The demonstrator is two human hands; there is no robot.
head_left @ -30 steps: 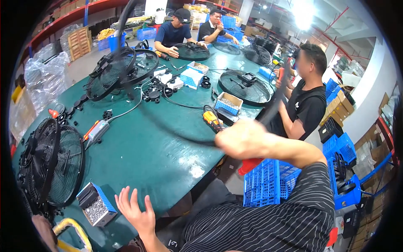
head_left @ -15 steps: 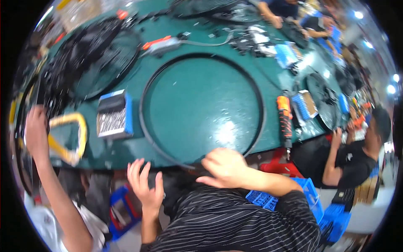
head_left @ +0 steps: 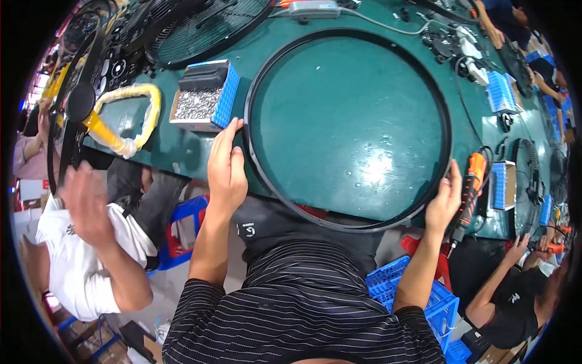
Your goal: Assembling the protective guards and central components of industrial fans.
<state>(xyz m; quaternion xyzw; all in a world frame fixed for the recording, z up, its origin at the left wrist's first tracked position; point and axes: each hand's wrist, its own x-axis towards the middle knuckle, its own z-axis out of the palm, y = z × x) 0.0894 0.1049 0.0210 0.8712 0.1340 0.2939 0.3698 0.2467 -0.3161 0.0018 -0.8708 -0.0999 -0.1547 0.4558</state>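
A large thin black hoop [head_left: 439, 97] lies on the green tabletop, its near edge reaching past the table's front edge above my lap. My left hand [head_left: 227, 173] is at the hoop's left outer side, fingers stretched forward and fingertips close against the rim. On the opposite side, my right hand [head_left: 444, 200] rests along the outer edge with its fingers extended, touching the rim. Neither hand's fingers wrap around the hoop. Just right of my right hand is an orange and black power screwdriver [head_left: 470, 191], its bit pointing toward me.
Left of the hoop stands an open blue box of small metal screws [head_left: 197, 106], beside a yellow wrapped loop [head_left: 154, 103]. Black fan grilles [head_left: 206, 30] lie at the far left. A co-worker's hand [head_left: 85, 200] is near on the left; another person [head_left: 512, 297] sits right. A blue crate [head_left: 445, 309] stands below.
My left hand has come up to the hoop's left side. My right hand has gone from the near edge to the right side. The view has shifted; the neighbour's hand has drawn back.
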